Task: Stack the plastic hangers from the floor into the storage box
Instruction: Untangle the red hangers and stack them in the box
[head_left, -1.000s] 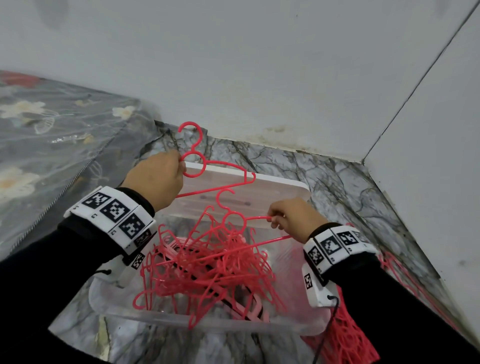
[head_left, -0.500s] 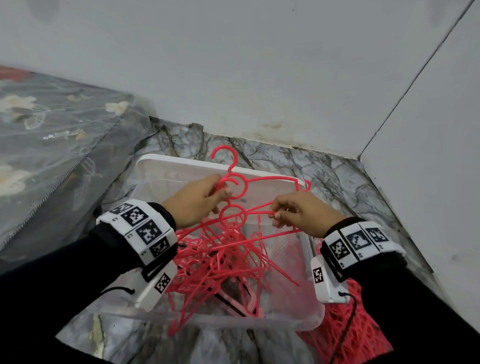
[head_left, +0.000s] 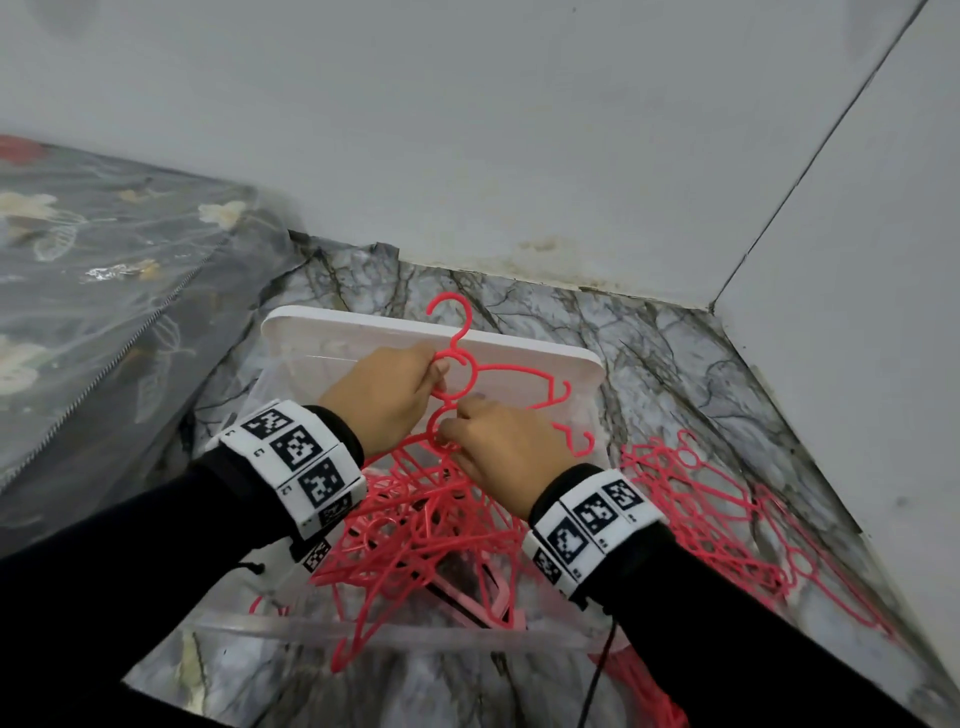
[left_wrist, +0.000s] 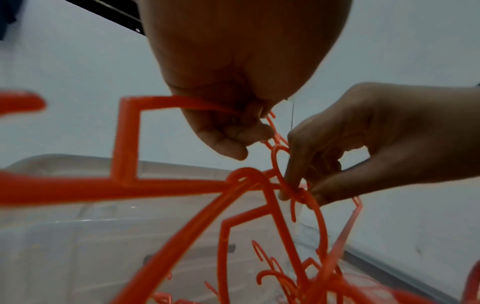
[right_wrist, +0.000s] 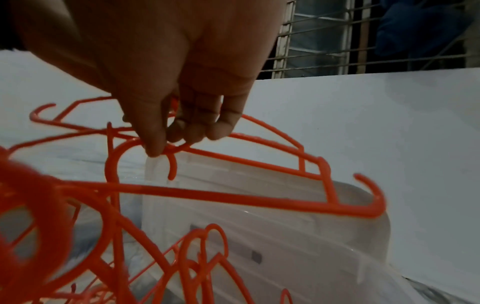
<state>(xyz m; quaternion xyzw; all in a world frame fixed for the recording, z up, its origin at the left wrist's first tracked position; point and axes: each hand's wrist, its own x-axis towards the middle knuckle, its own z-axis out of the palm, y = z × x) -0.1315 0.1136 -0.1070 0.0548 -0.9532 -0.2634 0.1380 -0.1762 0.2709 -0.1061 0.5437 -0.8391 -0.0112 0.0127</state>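
Over the clear storage box (head_left: 395, 635) my left hand (head_left: 439, 375) pinches the neck ring of a red plastic hanger (head_left: 511, 370), whose hook points at the far wall. Just below it, my right hand (head_left: 453, 427) pinches the hook of a second red hanger (head_left: 586, 442). In the right wrist view the thumb and fingers (right_wrist: 155, 144) close round that hook (right_wrist: 171, 150). In the left wrist view both hands, the left hand (left_wrist: 241, 131) and the right hand (left_wrist: 298, 185), nearly touch. A tangled heap of red hangers (head_left: 415, 545) lies in the box.
The box's white lid (head_left: 540, 349) leans at its far side. More red hangers (head_left: 701, 514) lie on the marble floor to the right, by the wall corner. A plastic-wrapped floral mattress (head_left: 104, 312) borders the left.
My left hand carried its hanger right and down over the box. The right hand slid left along the second hanger from its arm to the hook, ending close to the left hand.
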